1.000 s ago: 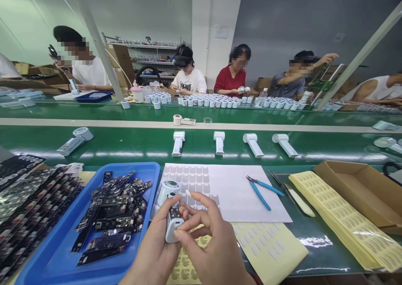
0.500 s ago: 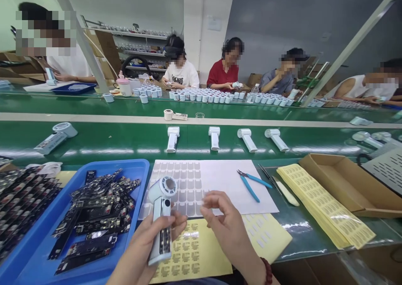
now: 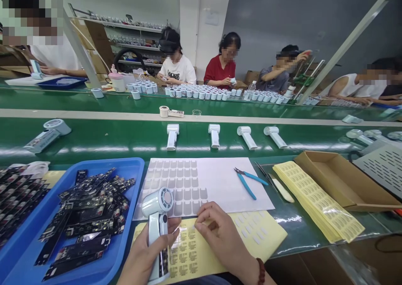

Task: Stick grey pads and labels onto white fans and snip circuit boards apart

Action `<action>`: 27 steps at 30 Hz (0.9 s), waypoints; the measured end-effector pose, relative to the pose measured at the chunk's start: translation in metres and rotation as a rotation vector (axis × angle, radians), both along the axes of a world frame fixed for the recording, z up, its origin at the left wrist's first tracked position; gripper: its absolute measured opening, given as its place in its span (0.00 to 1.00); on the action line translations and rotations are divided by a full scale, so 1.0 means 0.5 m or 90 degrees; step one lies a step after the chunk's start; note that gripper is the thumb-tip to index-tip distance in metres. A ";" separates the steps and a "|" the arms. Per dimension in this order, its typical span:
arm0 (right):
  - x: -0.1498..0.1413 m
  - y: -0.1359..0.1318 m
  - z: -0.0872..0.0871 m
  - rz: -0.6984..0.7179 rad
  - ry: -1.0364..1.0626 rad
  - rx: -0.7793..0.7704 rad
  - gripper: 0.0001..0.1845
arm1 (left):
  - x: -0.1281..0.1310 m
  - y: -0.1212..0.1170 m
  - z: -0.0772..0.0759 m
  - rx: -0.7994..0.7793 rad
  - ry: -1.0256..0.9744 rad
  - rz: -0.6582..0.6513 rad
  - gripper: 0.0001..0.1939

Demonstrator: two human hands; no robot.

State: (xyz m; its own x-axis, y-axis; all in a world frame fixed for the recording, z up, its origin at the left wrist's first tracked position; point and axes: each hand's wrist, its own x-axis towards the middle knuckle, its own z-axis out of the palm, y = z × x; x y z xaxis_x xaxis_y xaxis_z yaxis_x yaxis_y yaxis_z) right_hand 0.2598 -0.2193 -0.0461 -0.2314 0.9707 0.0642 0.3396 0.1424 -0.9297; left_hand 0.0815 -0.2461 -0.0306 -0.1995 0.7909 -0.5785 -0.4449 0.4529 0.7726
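My left hand [image 3: 143,251] is wrapped round the handle of a light-blue handheld fan [image 3: 156,203], its round head up and a dark circuit board showing along the open handle. To the right, my right hand [image 3: 218,232] is closed in a pinch, thumb and index fingertips together over a yellow label sheet [image 3: 184,262] with small dark print. Whatever the pinch may hold is too small to make out. Partly behind that hand lies a second yellow sheet [image 3: 274,232] with white oblong stickers. Beyond both hands is a white sheet [image 3: 216,174] carrying rows of grey stickers.
A blue tray [image 3: 137,180] of circuit boards stands left. Blue-handled cutters [image 3: 246,186], tweezers [image 3: 266,177], a stack of yellow sheets [image 3: 314,201] and a cardboard box [image 3: 342,184] lie right. Several fans [image 3: 214,135] rest on the green belt [image 3: 138,138]; people work behind it.
My right hand has left the fan's handle and moved down over the yellow label sheet. The fan has tipped upright in my left hand and shifted lower left. The view has turned slightly right.
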 end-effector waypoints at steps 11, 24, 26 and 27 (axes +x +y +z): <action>-0.062 -0.002 0.127 0.099 0.141 -0.111 0.04 | 0.003 0.047 0.061 0.030 -0.143 0.014 0.17; -0.090 0.023 0.102 0.081 0.013 0.066 0.07 | 0.011 0.072 0.069 0.038 -0.103 0.074 0.11; -0.092 0.024 0.098 0.076 0.028 0.111 0.07 | 0.011 0.077 0.069 0.021 -0.090 0.082 0.10; -0.091 0.026 0.098 0.069 0.052 0.118 0.06 | 0.010 0.081 0.071 0.015 -0.090 0.077 0.10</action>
